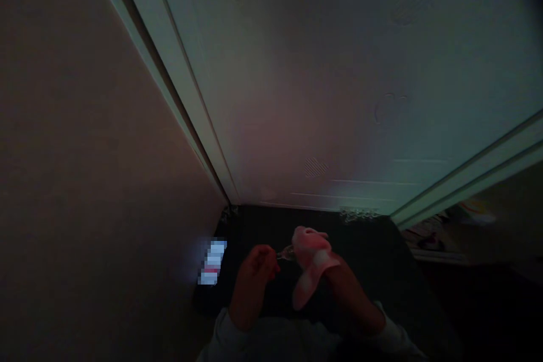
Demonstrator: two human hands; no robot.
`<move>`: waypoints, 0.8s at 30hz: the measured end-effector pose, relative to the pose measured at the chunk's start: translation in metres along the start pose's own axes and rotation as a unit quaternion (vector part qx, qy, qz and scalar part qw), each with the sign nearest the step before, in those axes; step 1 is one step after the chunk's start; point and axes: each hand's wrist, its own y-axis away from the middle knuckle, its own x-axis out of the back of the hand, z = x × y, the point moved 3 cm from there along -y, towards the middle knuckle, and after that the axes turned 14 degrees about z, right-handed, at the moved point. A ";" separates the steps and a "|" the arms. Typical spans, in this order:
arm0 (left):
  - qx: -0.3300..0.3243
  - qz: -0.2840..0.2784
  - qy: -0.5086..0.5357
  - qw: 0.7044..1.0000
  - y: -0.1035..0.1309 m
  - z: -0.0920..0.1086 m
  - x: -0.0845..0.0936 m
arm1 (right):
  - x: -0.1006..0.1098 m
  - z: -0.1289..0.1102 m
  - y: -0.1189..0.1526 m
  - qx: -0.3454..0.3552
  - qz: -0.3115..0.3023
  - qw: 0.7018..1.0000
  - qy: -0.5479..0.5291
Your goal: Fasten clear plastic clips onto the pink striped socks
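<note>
My left hand (pixel 261 263) is closed, its fingers pinched on the narrow end of what looks like a small clear stemmed glass (pixel 287 253). To the right, a pink cloth with pale patches (pixel 311 249) wraps over the wide end of the glass. My right hand (pixel 331 272) grips this cloth, which covers most of its fingers. One flap of the cloth hangs down toward me. Both hands are above a dark surface (pixel 373 271). Dim light hides the fine detail of the fingers and the glass.
A lit, blurred-out screen (pixel 212 262) lies at the left edge of the dark surface. Behind it rises a pale panel (pixel 297 96) with faint raised marks. A brown wall (pixel 85 153) stands close on the left. Various items (pixel 432 232) show beyond the right frame.
</note>
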 end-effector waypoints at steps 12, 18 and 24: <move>0.016 -0.100 -0.003 0.995 0.017 0.002 -0.019 | -0.020 -0.025 0.003 0.149 -0.029 0.987 0.060; -0.091 -0.111 -0.125 0.982 0.021 0.011 -0.005 | -0.018 -0.033 0.007 0.162 -0.066 0.981 0.081; -0.264 -0.082 -0.244 0.930 0.027 0.019 0.001 | -0.012 -0.043 0.012 0.200 -0.105 0.971 0.083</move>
